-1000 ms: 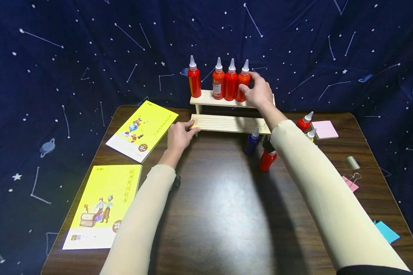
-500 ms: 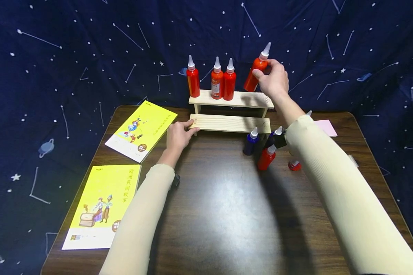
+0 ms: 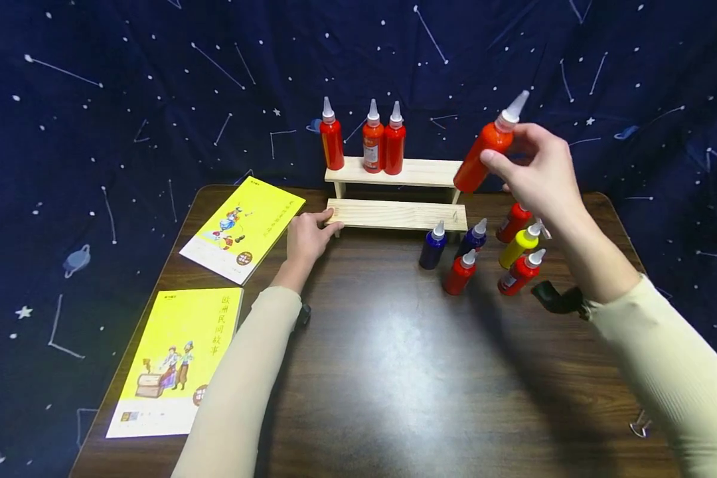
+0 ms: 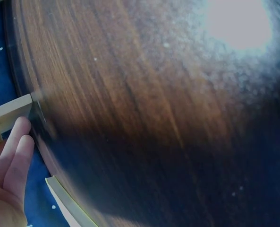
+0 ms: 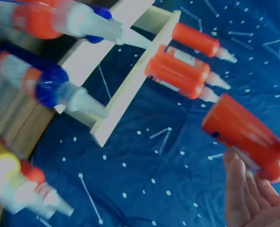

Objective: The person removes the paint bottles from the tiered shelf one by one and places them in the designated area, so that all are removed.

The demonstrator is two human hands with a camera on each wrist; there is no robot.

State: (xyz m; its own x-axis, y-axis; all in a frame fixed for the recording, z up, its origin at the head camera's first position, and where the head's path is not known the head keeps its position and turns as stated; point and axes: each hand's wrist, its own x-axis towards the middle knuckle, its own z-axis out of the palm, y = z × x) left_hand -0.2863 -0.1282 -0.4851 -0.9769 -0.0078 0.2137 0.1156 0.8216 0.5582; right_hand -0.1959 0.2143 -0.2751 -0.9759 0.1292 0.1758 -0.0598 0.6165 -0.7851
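A two-step wooden shelf (image 3: 388, 216) stands at the table's back edge. My left hand (image 3: 306, 239) holds the left end of its lower step; in the left wrist view, fingers (image 4: 19, 153) lie against the wood. My right hand (image 3: 546, 176) grips a red squeeze bottle (image 3: 484, 158) with a white pointed cap, tilted, in the air just right of the upper step. The right wrist view shows that bottle (image 5: 246, 137) between thumb and fingers. On the upper step, one red bottle (image 3: 332, 143) stands at the left, two more (image 3: 373, 149) side by side near the middle.
Right of the lower step stand two blue bottles (image 3: 433, 247), a red bottle (image 3: 459, 273), a yellow bottle (image 3: 518, 245) and further red ones (image 3: 520, 273). Two yellow books (image 3: 245, 229) lie at the left. A binder clip (image 3: 639, 425) lies at the right.
My right hand has lifted the rightmost red bottle off the upper step and carried it right, towards me. My left hand stays at the shelf.
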